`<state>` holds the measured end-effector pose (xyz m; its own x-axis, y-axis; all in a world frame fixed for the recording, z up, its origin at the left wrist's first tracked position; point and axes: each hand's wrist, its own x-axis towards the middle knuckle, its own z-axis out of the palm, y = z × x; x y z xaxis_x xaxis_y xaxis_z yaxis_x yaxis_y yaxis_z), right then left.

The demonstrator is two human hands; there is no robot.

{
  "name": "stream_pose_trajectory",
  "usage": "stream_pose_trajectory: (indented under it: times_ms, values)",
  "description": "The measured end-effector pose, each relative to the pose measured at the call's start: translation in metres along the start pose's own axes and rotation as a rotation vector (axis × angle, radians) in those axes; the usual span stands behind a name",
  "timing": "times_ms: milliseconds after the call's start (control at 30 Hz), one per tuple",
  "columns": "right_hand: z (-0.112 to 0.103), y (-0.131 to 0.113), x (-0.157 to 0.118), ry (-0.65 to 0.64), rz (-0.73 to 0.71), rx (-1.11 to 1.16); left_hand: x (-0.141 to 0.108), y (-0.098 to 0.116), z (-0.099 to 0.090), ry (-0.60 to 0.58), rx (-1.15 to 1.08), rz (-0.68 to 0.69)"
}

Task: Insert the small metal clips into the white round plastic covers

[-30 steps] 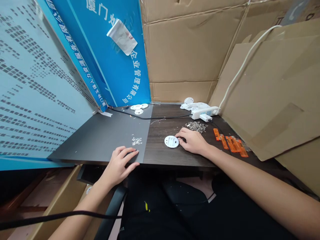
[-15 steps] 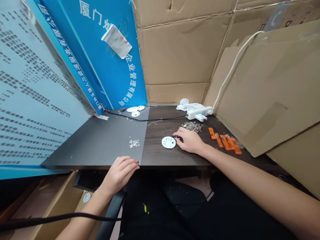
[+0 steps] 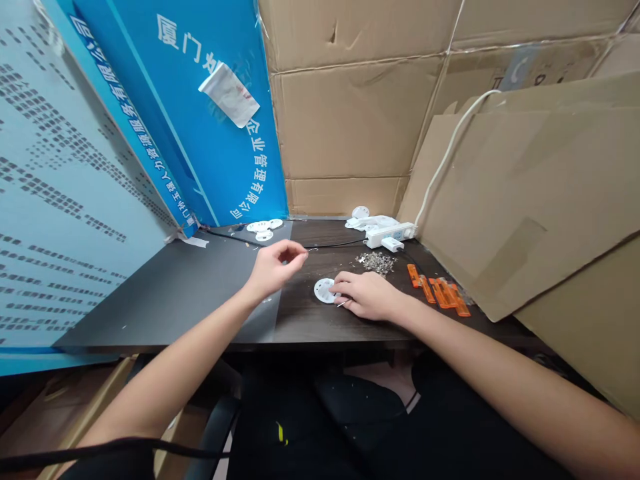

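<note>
A round white plastic disc (image 3: 324,291) lies on the dark desk, its right part covered by the fingers of my right hand (image 3: 367,295). A thin, light-coloured sliver shows under those curled fingers; what it is, I cannot make out. My left hand (image 3: 280,267) is raised over the desk, left of the disc, thumb and forefinger pinched together; anything between the tips is too small to name. Just behind my right hand lies a pile of small metal pieces (image 3: 377,263). A few small shiny pieces (image 3: 267,300) show below my left wrist.
Orange plastic pieces (image 3: 443,292) lie on the right. A white power strip (image 3: 387,235) and white parts (image 3: 373,221) sit at the back, with more white discs (image 3: 264,227) at the back left. Cardboard (image 3: 350,127) and blue panels stand around the desk.
My left hand has risen from the desk's front edge and moved right and forward, now pinched. My right hand has come over the disc's right part. The camera view has shifted slightly.
</note>
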<state>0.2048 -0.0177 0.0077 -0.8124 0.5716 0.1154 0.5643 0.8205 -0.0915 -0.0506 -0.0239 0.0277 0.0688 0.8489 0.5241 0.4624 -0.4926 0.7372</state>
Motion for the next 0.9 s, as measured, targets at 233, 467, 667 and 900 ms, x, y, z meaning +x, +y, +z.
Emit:
stream_pose_trajectory:
  times_ms: [233, 467, 667, 900]
  values:
    - [-0.004, -0.008, 0.013, 0.087, 0.086, 0.128, 0.045, -0.048, 0.039, 0.031, -0.128, -0.042]
    - [-0.002, -0.005, 0.035, -0.004, 0.285, 0.117, 0.034, -0.053, 0.035, -0.061, -0.318, -0.124]
    - [-0.006, 0.0, 0.037, -0.016, 0.165, 0.118, 0.034, -0.047, 0.026, -0.242, -0.314, -0.165]
    - [-0.003, -0.001, 0.033, -0.024, 0.349, 0.042, 0.031, -0.042, 0.02, -0.548, -0.127, -0.28]
